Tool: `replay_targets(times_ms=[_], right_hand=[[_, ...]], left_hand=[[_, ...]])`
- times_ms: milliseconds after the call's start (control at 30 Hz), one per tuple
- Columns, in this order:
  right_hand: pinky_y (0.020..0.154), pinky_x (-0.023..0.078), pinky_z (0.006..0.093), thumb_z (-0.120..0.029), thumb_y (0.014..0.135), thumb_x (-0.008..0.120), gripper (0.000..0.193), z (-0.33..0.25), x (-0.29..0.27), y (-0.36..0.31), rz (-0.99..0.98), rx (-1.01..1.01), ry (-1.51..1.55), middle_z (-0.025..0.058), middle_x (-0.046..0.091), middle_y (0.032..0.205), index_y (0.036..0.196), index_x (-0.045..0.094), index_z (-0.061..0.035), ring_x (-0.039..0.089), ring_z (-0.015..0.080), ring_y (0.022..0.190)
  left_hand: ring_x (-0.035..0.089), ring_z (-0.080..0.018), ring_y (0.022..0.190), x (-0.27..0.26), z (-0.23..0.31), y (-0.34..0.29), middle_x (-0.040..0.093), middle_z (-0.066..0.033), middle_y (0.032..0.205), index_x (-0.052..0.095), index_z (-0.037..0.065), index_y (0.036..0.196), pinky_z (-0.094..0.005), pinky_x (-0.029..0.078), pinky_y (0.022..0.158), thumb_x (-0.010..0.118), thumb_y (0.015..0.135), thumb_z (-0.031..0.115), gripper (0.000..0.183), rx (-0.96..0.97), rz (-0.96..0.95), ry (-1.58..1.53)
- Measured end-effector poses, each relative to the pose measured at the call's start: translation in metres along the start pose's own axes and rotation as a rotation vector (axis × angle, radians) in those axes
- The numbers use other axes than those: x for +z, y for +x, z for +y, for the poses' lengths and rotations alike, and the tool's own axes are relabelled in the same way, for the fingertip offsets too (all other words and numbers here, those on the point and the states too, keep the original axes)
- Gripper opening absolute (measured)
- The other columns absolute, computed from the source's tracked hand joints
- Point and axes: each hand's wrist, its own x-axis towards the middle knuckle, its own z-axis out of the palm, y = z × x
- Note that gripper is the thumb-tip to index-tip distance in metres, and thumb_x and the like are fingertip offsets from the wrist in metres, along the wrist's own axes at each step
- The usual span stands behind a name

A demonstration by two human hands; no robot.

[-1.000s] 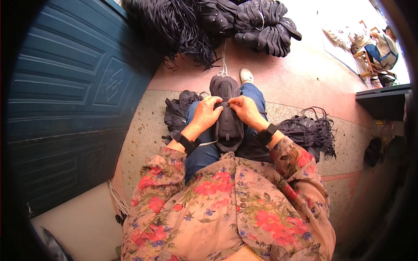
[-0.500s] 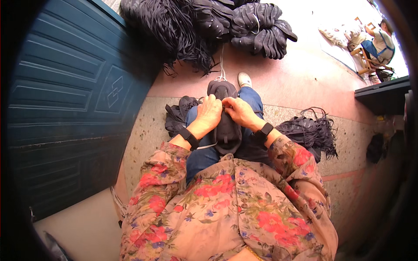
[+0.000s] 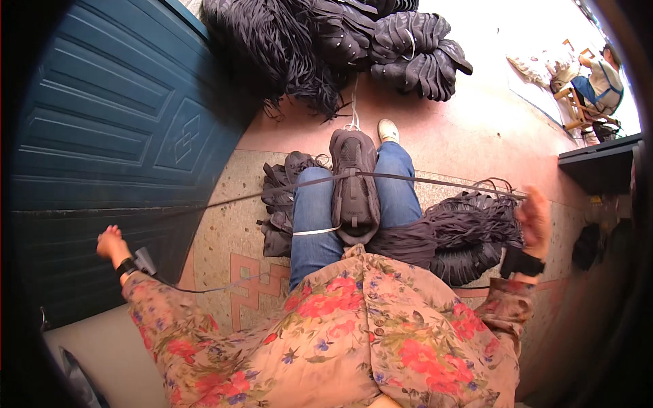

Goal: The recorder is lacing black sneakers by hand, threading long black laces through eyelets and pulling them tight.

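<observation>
A black shoe upper [image 3: 355, 200] lies lengthwise between my thighs, its heel end toward me. One black shoelace [image 3: 435, 181] crosses its middle and stretches taut out to both sides. Far out at the left, in front of the blue door, my left hand [image 3: 112, 243] is closed around one end of the lace; that end is hard to see against the dark door. At the right, my right hand [image 3: 535, 216], slightly blurred, is closed where the other end of the lace meets it. White cord [image 3: 352, 122] is at the toe of the upper.
Black shoe uppers and laces are heaped [image 3: 299, 47] on the floor ahead. Smaller piles lie beside my left leg [image 3: 279, 197] and right leg [image 3: 469, 231]. A blue panelled door [image 3: 102, 136] stands at left. Another person [image 3: 602, 85] sits at far right.
Both hands have moved from the middle of the shoe upper far out to the sides, drawing the lace out straight across it. The upper stays between my thighs.
</observation>
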Motion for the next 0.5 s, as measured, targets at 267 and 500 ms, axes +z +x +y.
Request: replay_targets(times_ms=[267, 500], right_hand=[[0.059, 0.037, 0.0266, -0.003, 0.091, 0.033, 0.015, -0.113, -0.285, -0.014, -0.066, -0.398, 1.107, 0.0034, 0.036, 0.062, 0.088, 0.044, 0.0063, 0.040, 0.0134, 0.058], [0.101, 0.035, 0.0350, -0.001, 0.089, 0.039, 0.024, -0.109, -0.048, -0.010, -0.195, -0.489, 0.363, 0.0151, 0.049, 0.116, 0.111, 0.048, 0.0058, 0.046, 0.0219, 0.111]], left_hand=[[0.036, -0.0139, 0.048, -0.158, 0.132, 0.252, 0.046, -0.0065, 0.063, 0.053, -0.009, 0.074, -0.0270, 0.024, 0.038, 0.048, 0.078, -0.002, 0.009, 0.508, -0.204, 0.038], [0.030, -0.0017, 0.041, 0.037, 0.030, -0.049, 0.038, 0.0062, 0.058, 0.055, 0.010, 0.089, -0.0164, 0.022, 0.033, 0.054, 0.084, 0.010, 0.006, 0.026, -0.800, 0.027]])
